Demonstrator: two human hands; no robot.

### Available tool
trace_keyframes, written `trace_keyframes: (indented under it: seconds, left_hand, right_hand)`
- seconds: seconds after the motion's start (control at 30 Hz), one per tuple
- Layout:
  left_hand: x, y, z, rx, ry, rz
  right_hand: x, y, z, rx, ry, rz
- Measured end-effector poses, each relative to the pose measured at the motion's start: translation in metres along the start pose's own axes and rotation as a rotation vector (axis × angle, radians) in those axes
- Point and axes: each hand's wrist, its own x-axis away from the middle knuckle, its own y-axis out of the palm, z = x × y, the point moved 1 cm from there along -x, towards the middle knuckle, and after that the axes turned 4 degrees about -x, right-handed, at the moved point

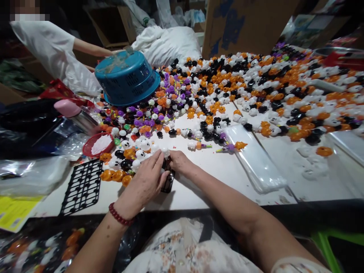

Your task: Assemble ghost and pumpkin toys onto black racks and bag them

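My left hand (pixel 148 176), with a dark red bead bracelet at its wrist, lies over white ghost pieces and the left part of a small black rack (pixel 168 182). Its fingers are stretched forward, close together, with the thumb apart. My right hand (pixel 179 163) is at the rack's far right side, fingers bent in; what they grip is hidden. White, black and orange toy pieces (pixel 141 154) sit in rows left of my hands, with orange pumpkins (pixel 116 175) nearest. An unfilled black grid rack (pixel 82 186) lies further left.
A person in white holds a blue basket (pixel 127 77) at the back left. Loose toys (pixel 227 77) cover the back and right. Clear plastic bags (pixel 254 159) lie at right, a red dish (pixel 98 145) and a pink-capped bottle (pixel 76 115) at left. The table edge (pixel 196 207) is near me.
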Motion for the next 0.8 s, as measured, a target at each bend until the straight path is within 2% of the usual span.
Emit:
trace_keyframes:
  seconds: [0.1,0.2,0.27,0.37,0.47,0.57,0.67,0.8]
  left_hand:
    - [-0.002,-0.003,0.001,-0.007,0.015,0.029]
    - [-0.002,-0.018,0.011,-0.027,0.05,0.114]
    - [0.003,-0.03,0.024,-0.01,0.097,0.156]
    - [0.02,-0.035,0.045,0.072,0.243,0.102]
    - [0.048,-0.011,0.057,0.114,0.347,-0.017]
    - [0.078,0.031,0.055,0.011,0.211,-0.03]
    - [0.102,0.063,0.05,-0.11,0.047,0.052]
    - [0.109,0.077,0.055,-0.115,-0.013,0.104]
  right_hand:
    - [0.001,0.007,0.002,0.038,0.019,0.008]
    - [0.01,0.003,0.003,0.072,0.012,0.032]
    - [0.021,-0.012,0.006,0.108,-0.004,0.094]
    - [0.04,-0.051,0.019,0.401,0.099,0.239]
    - [0.055,-0.087,0.037,0.673,0.267,0.286]
    - [0.062,-0.102,0.045,0.804,0.317,0.209]
    - [0.068,-0.095,0.039,0.845,0.311,0.161]
    - [0.079,-0.072,0.019,0.758,0.26,0.193]
